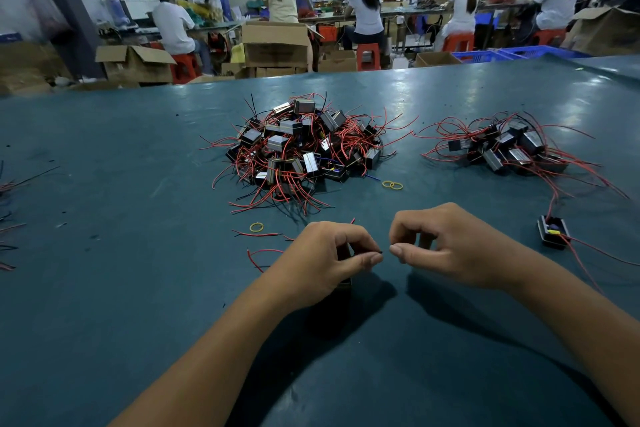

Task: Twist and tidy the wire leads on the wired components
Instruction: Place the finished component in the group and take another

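I see my left hand curled over a dark component that rests on the teal worktop under the palm, thumb and forefinger pinching the tip of a thin dark lead. My right hand sits just beside it, fingers curled, thumb and forefinger pressed together; whether they grip the lead I cannot tell. Beyond lie the big pile of wired components, a smaller pile to the right, and yellow rubber bands.

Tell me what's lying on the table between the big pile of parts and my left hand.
In the head view: a yellow rubber band and loose red wires between the big pile and your left hand.
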The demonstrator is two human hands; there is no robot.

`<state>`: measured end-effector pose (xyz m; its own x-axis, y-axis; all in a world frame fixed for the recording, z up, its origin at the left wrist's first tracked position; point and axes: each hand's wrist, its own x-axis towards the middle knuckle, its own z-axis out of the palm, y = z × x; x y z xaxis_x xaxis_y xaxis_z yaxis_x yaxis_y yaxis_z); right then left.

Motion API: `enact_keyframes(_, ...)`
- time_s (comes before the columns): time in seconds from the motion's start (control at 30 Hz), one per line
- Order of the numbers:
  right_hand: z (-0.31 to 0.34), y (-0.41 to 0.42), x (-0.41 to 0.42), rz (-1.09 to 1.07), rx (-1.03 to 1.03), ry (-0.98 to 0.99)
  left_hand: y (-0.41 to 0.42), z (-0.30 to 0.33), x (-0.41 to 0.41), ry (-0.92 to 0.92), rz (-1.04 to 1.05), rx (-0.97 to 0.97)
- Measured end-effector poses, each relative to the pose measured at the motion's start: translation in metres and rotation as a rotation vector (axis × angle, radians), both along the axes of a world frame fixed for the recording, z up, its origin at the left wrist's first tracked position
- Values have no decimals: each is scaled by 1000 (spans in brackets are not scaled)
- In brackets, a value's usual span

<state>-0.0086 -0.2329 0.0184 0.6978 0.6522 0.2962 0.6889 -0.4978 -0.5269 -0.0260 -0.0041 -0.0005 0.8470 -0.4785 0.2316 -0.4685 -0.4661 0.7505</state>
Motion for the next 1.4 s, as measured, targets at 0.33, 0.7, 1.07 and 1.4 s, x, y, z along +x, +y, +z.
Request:
enact_keyframes(0.33,2,-6,22,-230,348,163,15,5,4,-38,82,60)
enact_keyframes(0.7,33,120,149,-509,-15,115,17,12,10,-61,259,-481)
enact_keyframes(1.07,13,143,175,-567,5,299,17,14,11,-174,476,-536)
enact_keyframes(1.4,28,73,117,-557,866,701,14,9,10,-55,444,-389)
